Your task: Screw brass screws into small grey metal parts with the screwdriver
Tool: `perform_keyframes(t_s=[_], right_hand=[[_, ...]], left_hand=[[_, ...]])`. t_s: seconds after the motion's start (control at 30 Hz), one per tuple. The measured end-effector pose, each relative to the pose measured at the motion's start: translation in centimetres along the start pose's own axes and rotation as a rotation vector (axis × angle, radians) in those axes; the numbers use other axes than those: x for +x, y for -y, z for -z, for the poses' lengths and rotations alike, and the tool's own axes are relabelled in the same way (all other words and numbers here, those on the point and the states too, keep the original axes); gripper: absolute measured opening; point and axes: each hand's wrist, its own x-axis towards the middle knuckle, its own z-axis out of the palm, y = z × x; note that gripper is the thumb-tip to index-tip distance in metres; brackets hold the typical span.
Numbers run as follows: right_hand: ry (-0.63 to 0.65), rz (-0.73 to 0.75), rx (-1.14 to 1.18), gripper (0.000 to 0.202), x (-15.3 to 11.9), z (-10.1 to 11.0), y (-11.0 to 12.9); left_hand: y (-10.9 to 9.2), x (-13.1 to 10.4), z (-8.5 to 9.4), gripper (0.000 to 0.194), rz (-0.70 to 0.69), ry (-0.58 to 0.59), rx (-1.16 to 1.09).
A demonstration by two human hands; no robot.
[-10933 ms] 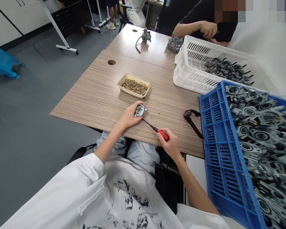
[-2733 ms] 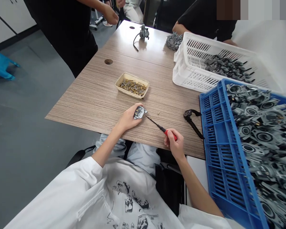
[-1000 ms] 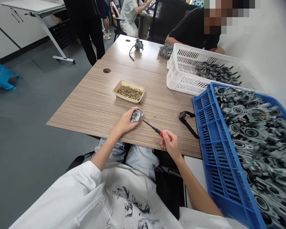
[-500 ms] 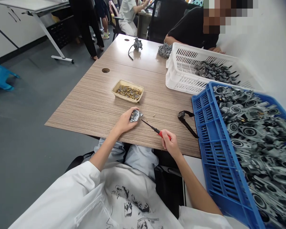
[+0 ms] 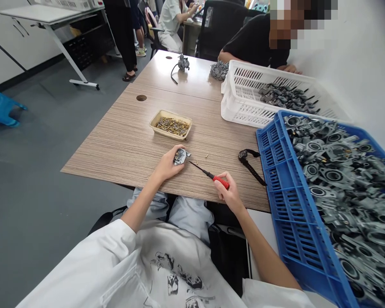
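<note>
My left hand (image 5: 169, 164) is wrapped round a small grey metal part (image 5: 180, 157) above the table's near side. In my right hand (image 5: 227, 190) is a screwdriver with a red handle (image 5: 221, 182); its dark shaft points left, and the tip is close to the metal part's right side. Whether the tip touches the part cannot be made out. Two small brass pieces (image 5: 207, 155) lie on the table just beyond the shaft. Behind them sits a cream tray (image 5: 152, 124) filled with small brass and grey pieces (image 5: 172, 127).
A black wristwatch (image 5: 243, 155) lies beside a blue crate (image 5: 284, 184) of metal parts at right. Behind it are a white crate (image 5: 244, 112) of parts and a grey pile (image 5: 219, 70). A carburetor-like part (image 5: 183, 63) stands farther back. A person in black sits across the table.
The view has shifted slightly. My right hand's fingers have changed their hold on the red handle, more of which now shows. My left hand still holds the metal part.
</note>
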Motion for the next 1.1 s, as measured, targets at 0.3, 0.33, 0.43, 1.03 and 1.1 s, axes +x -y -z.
perform_keyframes(t_s=[0.3, 0.33, 0.43, 1.03, 1.1], right_hand=[[-0.054, 0.031, 0.003, 0.043, 0.21, -0.38, -0.1], [-0.061, 0.032, -0.003, 0.043, 0.21, -0.4, -0.08], [-0.073, 0.033, -0.023, 0.042, 0.2, -0.45, -0.02], [-0.087, 0.056, -0.044, 0.04, 0.25, -0.57, -0.22], [-0.088, 0.059, -0.041, 0.041, 0.25, -0.57, -0.24]], left_hand=[[-0.18, -0.01, 0.08, 0.056, 0.0, -0.007, -0.004], [-0.21, 0.0, 0.09, 0.056, 0.003, -0.008, -0.003], [-0.26, 0.02, 0.08, 0.055, 0.005, -0.01, -0.001], [-0.37, 0.0, 0.01, 0.053, 0.01, -0.032, -0.006], [-0.35, 0.0, -0.02, 0.052, 0.012, -0.031, -0.008]])
